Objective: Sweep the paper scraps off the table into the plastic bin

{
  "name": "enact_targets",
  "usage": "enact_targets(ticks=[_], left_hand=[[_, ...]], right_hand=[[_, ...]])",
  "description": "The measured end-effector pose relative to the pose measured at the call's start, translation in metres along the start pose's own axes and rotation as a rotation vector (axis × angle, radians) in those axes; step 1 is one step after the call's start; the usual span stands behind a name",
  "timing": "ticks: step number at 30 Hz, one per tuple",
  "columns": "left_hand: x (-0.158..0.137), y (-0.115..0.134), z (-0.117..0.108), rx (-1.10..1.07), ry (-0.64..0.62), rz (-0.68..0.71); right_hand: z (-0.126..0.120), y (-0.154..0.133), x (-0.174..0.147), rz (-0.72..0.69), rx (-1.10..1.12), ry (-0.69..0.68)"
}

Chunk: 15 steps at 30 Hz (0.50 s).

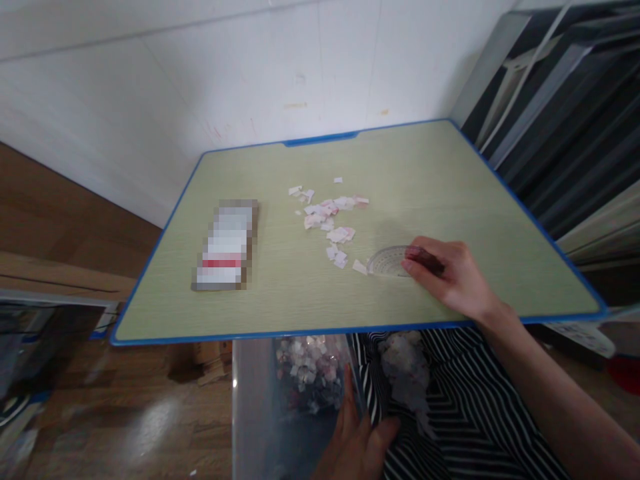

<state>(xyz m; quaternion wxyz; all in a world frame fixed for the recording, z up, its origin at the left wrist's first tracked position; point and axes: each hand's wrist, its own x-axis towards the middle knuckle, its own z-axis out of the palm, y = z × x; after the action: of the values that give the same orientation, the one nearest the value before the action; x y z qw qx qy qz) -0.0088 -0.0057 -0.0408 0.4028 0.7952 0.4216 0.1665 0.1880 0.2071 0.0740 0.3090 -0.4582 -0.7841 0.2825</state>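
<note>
A clear semicircular protractor lies over the right-centre of the green, blue-rimmed tabletop, its curved scale facing the far side. Graduation marks show along its arc, but the figures are too small to read. The right hand pinches its right end between thumb and bent fingers. Just beside its left end is a torn paper scrap; beyond, pale pink and white paper scraps straggle toward the tabletop's middle.

Well to the left lies a phone-shaped slab, pixelated, with a red band across its white face; any writing there is unreadable. Below the near edge, the left hand lies at the side of a translucent plastic bin holding more scraps; I cannot tell whether it grips. Beside it, a greyish-white clump rests on black-and-white striped cloth.
</note>
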Motion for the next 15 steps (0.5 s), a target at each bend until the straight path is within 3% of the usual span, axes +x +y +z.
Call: enact_targets(ticks=[5, 11, 15], left_hand=[[-0.0001, -0.0019, 0.0013, 0.009, -0.037, -0.004], [-0.0022, -0.0035, 0.0011, -0.026, -0.003, -0.034], [-0.0032, -0.004, 0.0011, 0.002, -0.036, -0.023]], right_hand=[[-0.0038, 0.004, -0.0057, -0.032, -0.003, 0.024], [-0.0027, 0.0071, -0.0082, -0.003, -0.007, 0.208], [-0.0017, 0.0061, -0.0077, 0.009, 0.025, 0.175]])
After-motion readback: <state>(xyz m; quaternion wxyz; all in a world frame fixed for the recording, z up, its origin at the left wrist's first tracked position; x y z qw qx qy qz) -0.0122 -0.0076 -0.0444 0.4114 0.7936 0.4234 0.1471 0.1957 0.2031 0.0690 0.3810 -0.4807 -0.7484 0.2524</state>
